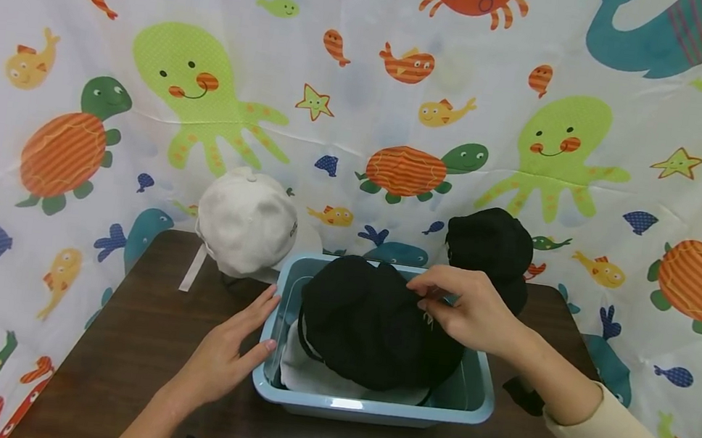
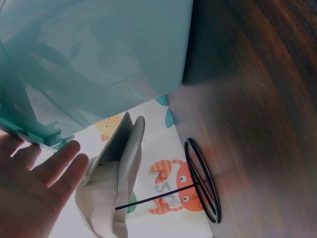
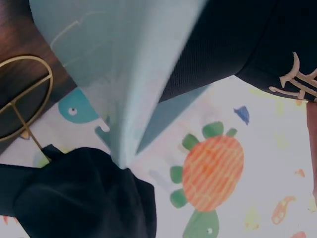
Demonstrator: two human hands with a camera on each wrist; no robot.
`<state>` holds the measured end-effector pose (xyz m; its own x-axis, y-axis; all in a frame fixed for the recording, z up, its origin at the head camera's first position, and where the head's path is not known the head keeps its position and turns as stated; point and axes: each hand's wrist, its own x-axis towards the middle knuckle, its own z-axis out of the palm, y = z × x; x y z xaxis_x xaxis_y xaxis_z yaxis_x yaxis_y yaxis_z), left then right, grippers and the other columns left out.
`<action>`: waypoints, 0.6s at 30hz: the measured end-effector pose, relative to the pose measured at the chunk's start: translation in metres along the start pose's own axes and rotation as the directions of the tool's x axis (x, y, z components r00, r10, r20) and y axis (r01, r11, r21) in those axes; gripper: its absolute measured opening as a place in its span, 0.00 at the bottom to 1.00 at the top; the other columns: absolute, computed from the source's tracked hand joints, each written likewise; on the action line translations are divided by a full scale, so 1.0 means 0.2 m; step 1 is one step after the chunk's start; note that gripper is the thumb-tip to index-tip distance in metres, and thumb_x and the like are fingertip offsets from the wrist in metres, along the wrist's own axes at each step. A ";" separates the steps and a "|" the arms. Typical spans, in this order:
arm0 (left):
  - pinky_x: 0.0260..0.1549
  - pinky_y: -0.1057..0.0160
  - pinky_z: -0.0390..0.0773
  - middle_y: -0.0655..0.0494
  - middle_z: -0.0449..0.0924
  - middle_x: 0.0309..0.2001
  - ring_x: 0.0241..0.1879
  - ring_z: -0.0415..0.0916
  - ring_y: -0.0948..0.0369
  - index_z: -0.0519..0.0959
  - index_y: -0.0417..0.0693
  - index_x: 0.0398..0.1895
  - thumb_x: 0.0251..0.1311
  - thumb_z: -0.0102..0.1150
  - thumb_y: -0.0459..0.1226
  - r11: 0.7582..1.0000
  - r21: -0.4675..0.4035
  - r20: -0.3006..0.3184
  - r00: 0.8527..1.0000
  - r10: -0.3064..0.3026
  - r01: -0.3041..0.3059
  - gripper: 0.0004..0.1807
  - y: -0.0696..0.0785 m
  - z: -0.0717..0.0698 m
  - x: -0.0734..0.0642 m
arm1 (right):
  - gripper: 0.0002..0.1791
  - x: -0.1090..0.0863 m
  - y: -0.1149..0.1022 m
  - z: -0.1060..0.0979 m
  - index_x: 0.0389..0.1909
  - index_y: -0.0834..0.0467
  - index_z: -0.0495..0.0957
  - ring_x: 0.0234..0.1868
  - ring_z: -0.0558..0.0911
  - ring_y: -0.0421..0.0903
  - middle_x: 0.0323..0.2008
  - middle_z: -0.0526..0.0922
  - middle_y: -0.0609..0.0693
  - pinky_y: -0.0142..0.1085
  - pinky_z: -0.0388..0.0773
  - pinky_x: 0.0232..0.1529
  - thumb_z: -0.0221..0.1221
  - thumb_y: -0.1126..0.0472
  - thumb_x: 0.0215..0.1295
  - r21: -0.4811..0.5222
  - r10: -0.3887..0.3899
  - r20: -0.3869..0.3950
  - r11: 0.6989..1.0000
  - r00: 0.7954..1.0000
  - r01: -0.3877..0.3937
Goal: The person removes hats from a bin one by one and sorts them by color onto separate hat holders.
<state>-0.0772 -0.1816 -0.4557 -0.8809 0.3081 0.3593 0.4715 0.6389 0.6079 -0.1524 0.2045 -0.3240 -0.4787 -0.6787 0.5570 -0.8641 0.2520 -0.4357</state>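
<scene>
My right hand (image 1: pixel 474 309) pinches the right side of a black cap (image 1: pixel 371 324) between thumb and fingers, beside its small light embroidery. This cap lies in a light blue plastic bin (image 1: pixel 367 406), on top of a whitish cloth item (image 1: pixel 325 378) that it mostly covers. In the right wrist view, the black cap (image 3: pixel 228 44) shows above the bin's edge. My left hand (image 1: pixel 222 357) touches the bin's left rim with fingers spread. The left wrist view shows the hand (image 2: pixel 34 193) beside the bin's wall (image 2: pixel 114 54).
Behind the bin's left corner, a white cap (image 1: pixel 245 224) sits on a black wire stand (image 2: pixel 203 181). Another black cap (image 1: pixel 492 251) is at the back right, on a gold-coloured wire stand (image 3: pixel 29 114). A sea-animal curtain (image 1: pixel 363 118) hangs behind the dark wooden table (image 1: pixel 147 325).
</scene>
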 end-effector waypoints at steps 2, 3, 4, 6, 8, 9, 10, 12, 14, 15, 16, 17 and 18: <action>0.67 0.44 0.69 0.58 0.56 0.82 0.77 0.62 0.51 0.63 0.52 0.82 0.74 0.60 0.43 1.000 -0.005 -0.003 1.000 0.005 -0.005 0.35 0.00 0.00 0.00 | 0.24 0.01 -0.01 -0.01 0.44 0.59 0.85 0.33 0.85 0.41 0.37 0.88 0.49 0.27 0.83 0.40 0.65 0.86 0.51 -0.006 -0.003 -0.006 1.000 1.000 0.003; 0.67 0.41 0.70 0.58 0.56 0.82 0.77 0.62 0.50 0.63 0.51 0.82 0.74 0.60 0.42 1.000 -0.008 -0.004 1.000 0.009 -0.009 0.35 0.00 0.00 0.00 | 0.24 0.01 -0.01 -0.02 0.44 0.59 0.85 0.33 0.85 0.41 0.37 0.88 0.49 0.27 0.83 0.40 0.65 0.86 0.51 -0.009 -0.006 -0.010 1.000 1.000 0.006; 0.66 0.39 0.70 0.57 0.57 0.82 0.77 0.63 0.49 0.63 0.51 0.82 0.74 0.60 0.42 1.000 -0.010 -0.007 1.000 0.013 -0.013 0.35 0.00 0.00 0.00 | 0.25 0.02 -0.01 -0.03 0.44 0.59 0.86 0.33 0.85 0.41 0.37 0.88 0.48 0.27 0.83 0.40 0.65 0.86 0.50 -0.009 -0.008 -0.014 1.000 1.000 0.008; 0.65 0.38 0.70 0.57 0.57 0.82 0.77 0.63 0.49 0.63 0.51 0.82 0.74 0.60 0.42 1.000 -0.012 -0.007 1.000 0.015 -0.015 0.35 0.00 0.00 0.00 | 0.25 0.03 -0.02 -0.05 0.45 0.59 0.86 0.33 0.85 0.42 0.37 0.88 0.49 0.27 0.83 0.40 0.65 0.87 0.50 -0.006 -0.012 -0.019 1.000 1.000 0.012; 0.65 0.39 0.70 0.57 0.57 0.82 0.77 0.63 0.49 0.63 0.51 0.82 0.74 0.60 0.42 1.000 -0.006 -0.010 1.000 0.020 -0.020 0.35 0.00 0.00 0.00 | 0.26 0.04 -0.03 -0.06 0.45 0.60 0.86 0.33 0.86 0.42 0.37 0.88 0.49 0.27 0.83 0.40 0.65 0.88 0.49 -0.006 -0.015 -0.024 1.000 1.000 0.015; 0.66 0.40 0.70 0.57 0.57 0.82 0.77 0.63 0.50 0.63 0.52 0.82 0.74 0.60 0.42 1.000 -0.002 -0.009 1.000 0.018 -0.018 0.35 0.00 0.00 0.00 | 0.26 0.04 -0.03 -0.07 0.45 0.60 0.86 0.33 0.86 0.42 0.37 0.88 0.49 0.27 0.84 0.40 0.65 0.88 0.49 -0.009 -0.017 -0.026 1.000 1.000 0.016; 0.66 0.41 0.70 0.58 0.57 0.82 0.77 0.63 0.51 0.63 0.52 0.82 0.74 0.60 0.42 1.000 0.001 -0.009 1.000 0.016 -0.016 0.35 0.00 0.00 0.00 | 0.27 0.05 -0.04 -0.08 0.45 0.60 0.86 0.33 0.86 0.42 0.37 0.88 0.49 0.27 0.84 0.40 0.65 0.88 0.48 -0.010 -0.017 -0.028 1.000 0.999 0.016; 0.68 0.46 0.68 0.60 0.56 0.82 0.77 0.62 0.52 0.63 0.54 0.82 0.74 0.61 0.43 1.000 0.007 -0.006 1.000 0.007 -0.007 0.36 0.00 -0.01 0.00 | 0.27 0.06 -0.05 -0.11 0.45 0.59 0.86 0.33 0.86 0.42 0.37 0.87 0.49 0.27 0.83 0.41 0.65 0.89 0.48 -0.014 -0.017 -0.032 1.000 0.999 0.016; 0.69 0.51 0.66 0.60 0.56 0.82 0.77 0.62 0.53 0.63 0.54 0.82 0.74 0.61 0.43 1.000 0.008 -0.004 1.000 0.003 -0.003 0.36 0.01 -0.01 0.00 | 0.27 0.07 -0.07 -0.13 0.44 0.59 0.86 0.34 0.86 0.42 0.37 0.87 0.48 0.26 0.83 0.41 0.65 0.89 0.49 -0.020 -0.017 -0.036 1.000 0.999 0.016; 0.69 0.53 0.64 0.61 0.56 0.82 0.77 0.62 0.53 0.63 0.54 0.82 0.74 0.61 0.43 1.000 0.008 -0.005 1.000 0.001 -0.001 0.36 0.01 -0.01 0.00 | 0.27 0.08 -0.07 -0.14 0.44 0.59 0.86 0.34 0.86 0.41 0.37 0.87 0.48 0.26 0.82 0.41 0.64 0.89 0.49 -0.024 -0.015 -0.037 1.000 0.999 0.014; 0.70 0.56 0.63 0.60 0.56 0.82 0.77 0.62 0.53 0.63 0.54 0.82 0.74 0.60 0.43 1.000 0.006 -0.006 1.000 0.004 -0.004 0.35 0.01 -0.01 0.00 | 0.27 0.08 -0.08 -0.15 0.44 0.59 0.86 0.34 0.86 0.41 0.37 0.87 0.48 0.27 0.82 0.40 0.64 0.89 0.49 -0.025 -0.013 -0.040 1.000 0.999 0.012; 0.70 0.59 0.61 0.60 0.56 0.82 0.77 0.62 0.53 0.63 0.54 0.82 0.74 0.60 0.43 1.000 0.005 -0.007 1.000 0.007 -0.007 0.35 0.01 -0.01 0.00 | 0.27 0.09 -0.08 -0.17 0.44 0.58 0.86 0.34 0.86 0.41 0.37 0.87 0.47 0.27 0.82 0.40 0.64 0.89 0.49 -0.028 -0.012 -0.041 1.000 0.999 0.011; 0.70 0.61 0.60 0.59 0.57 0.82 0.77 0.62 0.52 0.63 0.53 0.82 0.74 0.60 0.42 1.000 0.006 -0.010 1.000 0.014 -0.014 0.35 0.00 -0.01 0.00 | 0.27 0.09 -0.09 -0.18 0.44 0.58 0.86 0.34 0.86 0.41 0.37 0.87 0.47 0.27 0.83 0.40 0.64 0.89 0.49 -0.031 -0.009 -0.042 0.999 0.999 0.008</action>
<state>-0.0766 -0.1819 -0.4543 -0.8739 0.3098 0.3746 0.4831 0.6388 0.5987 -0.1518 0.2124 -0.2805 -0.4767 -0.6517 0.5899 -0.8724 0.2679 -0.4089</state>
